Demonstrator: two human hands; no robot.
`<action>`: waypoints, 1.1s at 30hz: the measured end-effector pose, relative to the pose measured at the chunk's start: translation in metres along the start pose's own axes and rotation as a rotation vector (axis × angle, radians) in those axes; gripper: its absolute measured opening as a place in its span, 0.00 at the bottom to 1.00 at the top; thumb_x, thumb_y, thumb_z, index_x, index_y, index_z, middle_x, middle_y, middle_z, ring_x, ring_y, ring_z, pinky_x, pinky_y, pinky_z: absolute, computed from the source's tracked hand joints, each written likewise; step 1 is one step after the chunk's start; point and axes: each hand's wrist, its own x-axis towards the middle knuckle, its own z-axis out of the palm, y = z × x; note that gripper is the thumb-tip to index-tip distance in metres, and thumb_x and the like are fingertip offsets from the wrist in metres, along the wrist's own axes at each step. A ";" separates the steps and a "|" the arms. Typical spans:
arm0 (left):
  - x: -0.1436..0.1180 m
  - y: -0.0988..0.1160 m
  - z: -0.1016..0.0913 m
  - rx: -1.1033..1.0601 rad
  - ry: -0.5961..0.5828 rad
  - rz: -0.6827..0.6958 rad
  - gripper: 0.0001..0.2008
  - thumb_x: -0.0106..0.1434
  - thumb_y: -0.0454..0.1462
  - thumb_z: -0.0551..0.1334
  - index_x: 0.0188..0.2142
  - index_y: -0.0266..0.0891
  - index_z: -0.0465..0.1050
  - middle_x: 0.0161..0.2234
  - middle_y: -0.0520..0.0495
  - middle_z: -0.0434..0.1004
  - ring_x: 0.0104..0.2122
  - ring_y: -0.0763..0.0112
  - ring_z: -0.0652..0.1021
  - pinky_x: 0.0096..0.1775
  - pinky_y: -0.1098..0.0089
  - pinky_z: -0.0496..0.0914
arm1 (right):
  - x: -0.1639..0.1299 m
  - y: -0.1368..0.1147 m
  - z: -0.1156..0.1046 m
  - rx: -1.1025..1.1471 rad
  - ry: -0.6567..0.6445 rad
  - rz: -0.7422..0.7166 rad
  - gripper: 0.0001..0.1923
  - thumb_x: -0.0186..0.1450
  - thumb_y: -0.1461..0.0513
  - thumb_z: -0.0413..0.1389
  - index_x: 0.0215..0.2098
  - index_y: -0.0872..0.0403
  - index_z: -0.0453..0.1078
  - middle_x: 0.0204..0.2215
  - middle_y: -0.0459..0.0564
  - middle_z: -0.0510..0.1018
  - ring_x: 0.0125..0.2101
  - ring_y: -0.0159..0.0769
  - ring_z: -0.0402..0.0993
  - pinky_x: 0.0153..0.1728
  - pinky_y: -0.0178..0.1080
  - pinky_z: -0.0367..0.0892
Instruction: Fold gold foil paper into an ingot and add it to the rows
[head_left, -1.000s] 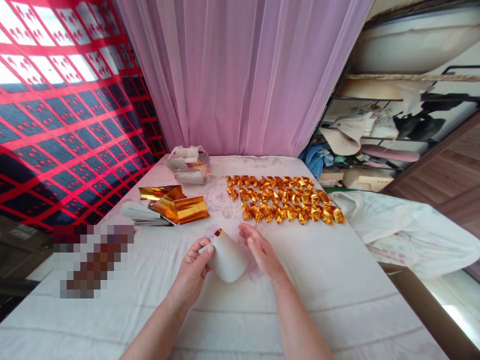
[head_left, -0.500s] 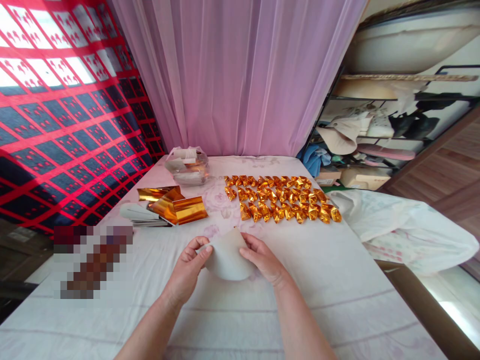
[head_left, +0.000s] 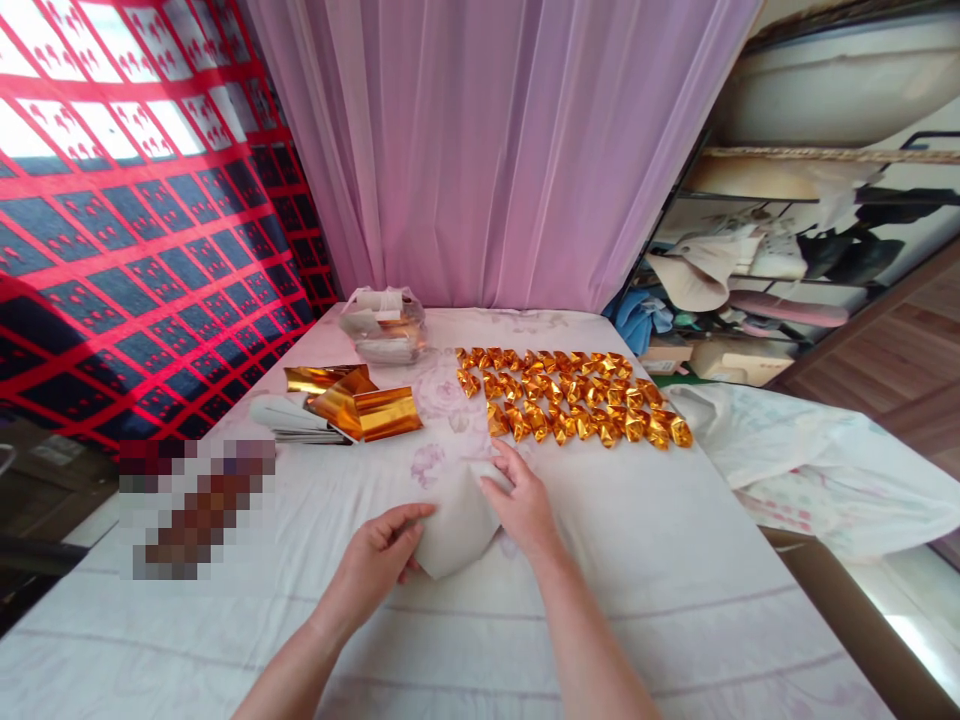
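Observation:
A pale sheet of foil paper (head_left: 457,530), its plain side facing up, is bent between my two hands just above the cloth. At its left edge, the thumb and fingers of my left hand (head_left: 379,550) close on the paper. My right hand (head_left: 525,505) pinches the upper right corner, thumb on the near face. Beyond my hands to the right lie several rows of folded gold foil pieces (head_left: 577,395). Flat gold foil sheets (head_left: 386,412) rest on a fanned stack of pale sheets (head_left: 296,415) to the left.
A clear plastic bag (head_left: 384,325) of paper stands at the back left of the cloth-covered table (head_left: 660,580). Purple curtain (head_left: 465,150) hangs behind. A shelf rack with a cap (head_left: 694,275) and a white plastic bag (head_left: 832,460) are at the right. A blurred patch covers something left.
My left hand has moved down the sheet's left side, and my right hand has gone up to its corner. The sheet has turned and bends differently. The view has shifted slightly.

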 end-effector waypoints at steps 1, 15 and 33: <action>0.000 0.002 -0.003 0.013 0.015 0.000 0.22 0.49 0.46 0.70 0.42 0.39 0.80 0.18 0.55 0.68 0.18 0.73 0.69 0.19 0.75 0.60 | 0.000 0.001 0.001 0.054 -0.008 0.013 0.30 0.57 0.58 0.58 0.59 0.49 0.66 0.40 0.49 0.80 0.38 0.38 0.78 0.43 0.41 0.72; -0.009 0.012 -0.013 0.165 -0.041 -0.213 0.35 0.53 0.35 0.59 0.63 0.34 0.64 0.24 0.53 0.74 0.24 0.74 0.69 0.23 0.76 0.62 | -0.004 -0.009 -0.004 -0.233 -0.305 -0.251 0.17 0.59 0.69 0.51 0.39 0.49 0.78 0.43 0.49 0.82 0.46 0.38 0.77 0.47 0.42 0.71; 0.010 0.004 -0.008 0.845 0.013 0.749 0.12 0.65 0.39 0.55 0.37 0.42 0.77 0.52 0.41 0.76 0.50 0.61 0.76 0.53 0.59 0.69 | -0.024 -0.022 -0.021 -0.227 -0.437 -0.273 0.25 0.68 0.45 0.49 0.49 0.52 0.75 0.48 0.55 0.80 0.49 0.42 0.75 0.49 0.43 0.70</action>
